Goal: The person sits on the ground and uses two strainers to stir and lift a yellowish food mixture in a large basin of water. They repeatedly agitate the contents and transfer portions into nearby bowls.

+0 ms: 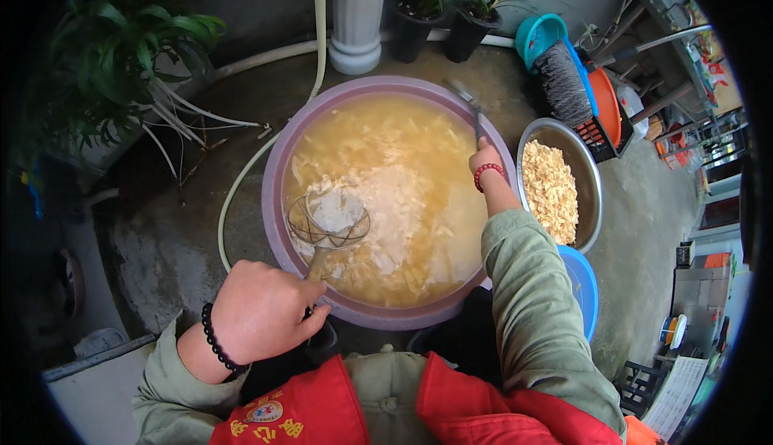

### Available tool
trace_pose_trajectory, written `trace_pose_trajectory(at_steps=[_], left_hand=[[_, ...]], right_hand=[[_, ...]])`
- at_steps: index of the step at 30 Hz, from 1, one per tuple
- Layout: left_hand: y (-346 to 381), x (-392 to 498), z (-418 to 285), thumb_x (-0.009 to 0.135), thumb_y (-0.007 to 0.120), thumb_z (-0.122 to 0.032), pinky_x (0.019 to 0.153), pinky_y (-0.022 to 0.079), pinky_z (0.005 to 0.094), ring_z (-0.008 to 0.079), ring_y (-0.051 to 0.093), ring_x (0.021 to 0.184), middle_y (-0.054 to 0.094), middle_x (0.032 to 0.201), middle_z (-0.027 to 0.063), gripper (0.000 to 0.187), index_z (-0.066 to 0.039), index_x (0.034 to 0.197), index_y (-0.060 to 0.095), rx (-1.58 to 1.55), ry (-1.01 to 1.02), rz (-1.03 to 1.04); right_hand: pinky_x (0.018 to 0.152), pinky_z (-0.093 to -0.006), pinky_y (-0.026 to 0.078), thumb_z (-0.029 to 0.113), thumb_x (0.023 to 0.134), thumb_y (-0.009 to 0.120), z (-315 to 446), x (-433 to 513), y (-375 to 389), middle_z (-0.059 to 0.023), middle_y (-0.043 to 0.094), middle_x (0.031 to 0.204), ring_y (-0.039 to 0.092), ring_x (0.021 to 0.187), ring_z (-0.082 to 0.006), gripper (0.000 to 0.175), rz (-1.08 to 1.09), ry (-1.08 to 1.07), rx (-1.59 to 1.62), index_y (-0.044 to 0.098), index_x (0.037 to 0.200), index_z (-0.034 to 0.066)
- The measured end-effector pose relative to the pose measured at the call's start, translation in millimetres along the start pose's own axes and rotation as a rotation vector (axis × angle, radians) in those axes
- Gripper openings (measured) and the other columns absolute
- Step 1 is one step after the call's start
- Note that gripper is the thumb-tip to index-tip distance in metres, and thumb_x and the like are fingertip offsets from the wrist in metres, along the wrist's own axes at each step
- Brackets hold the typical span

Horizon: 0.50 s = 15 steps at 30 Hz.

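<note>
Before me stands a large purple plastic tub of cloudy yellowish water with thin pale slices in it. My left hand, at the near left rim, grips the wooden handle of a wire-mesh skimmer. The skimmer's basket lies over the water on the left, with whitish, wet matter showing through it. My right hand is closed around the dark handle of a tool by the tub's right rim. Motion blur hides the exact kind of its metal end, which points away over the far right rim.
Right of the tub, a steel bowl holds pale yellow slices; a blue basin sits nearer me. A hose curves past the tub's left. Behind are a white pillar, potted plants and a black crate.
</note>
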<state>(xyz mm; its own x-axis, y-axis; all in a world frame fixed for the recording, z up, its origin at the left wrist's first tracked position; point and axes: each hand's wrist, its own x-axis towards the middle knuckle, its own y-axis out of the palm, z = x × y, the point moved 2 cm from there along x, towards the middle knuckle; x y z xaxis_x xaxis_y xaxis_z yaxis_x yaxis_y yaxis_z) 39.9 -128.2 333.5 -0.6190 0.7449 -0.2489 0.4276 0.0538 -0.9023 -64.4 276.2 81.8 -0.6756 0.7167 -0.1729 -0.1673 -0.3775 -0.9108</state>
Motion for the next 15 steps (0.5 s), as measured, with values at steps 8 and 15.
trace_pose_trajectory(at_steps=[8,15], left_hand=[[-1,4,2,0.069,0.065,-0.022,0.047,0.043,0.0366,0.0278,0.057,0.053,0.057,0.055,0.0096,0.014,-0.011,0.076,0.068,-0.023,0.036,0.009],[2,-3,-1,0.069,0.065,-0.021,0.05,0.044,0.0363,0.0276,0.058,0.057,0.059,0.059,0.0095,0.013,-0.011,0.076,0.068,0.013,0.026,-0.039]], right_hand=[[0.081,-0.0413,0.045,0.015,0.08,0.057,-40,-27,2,-0.0222,0.058,0.107,0.057,0.097,-0.0354,0.055,-0.257,-0.272,0.339,0.04,0.132,0.0167],[0.071,-0.041,0.047,0.014,0.08,0.059,-63,-93,7,-0.0162,0.06,0.088,0.06,0.08,-0.0325,0.059,-0.159,-0.267,0.127,0.038,0.133,0.0283]])
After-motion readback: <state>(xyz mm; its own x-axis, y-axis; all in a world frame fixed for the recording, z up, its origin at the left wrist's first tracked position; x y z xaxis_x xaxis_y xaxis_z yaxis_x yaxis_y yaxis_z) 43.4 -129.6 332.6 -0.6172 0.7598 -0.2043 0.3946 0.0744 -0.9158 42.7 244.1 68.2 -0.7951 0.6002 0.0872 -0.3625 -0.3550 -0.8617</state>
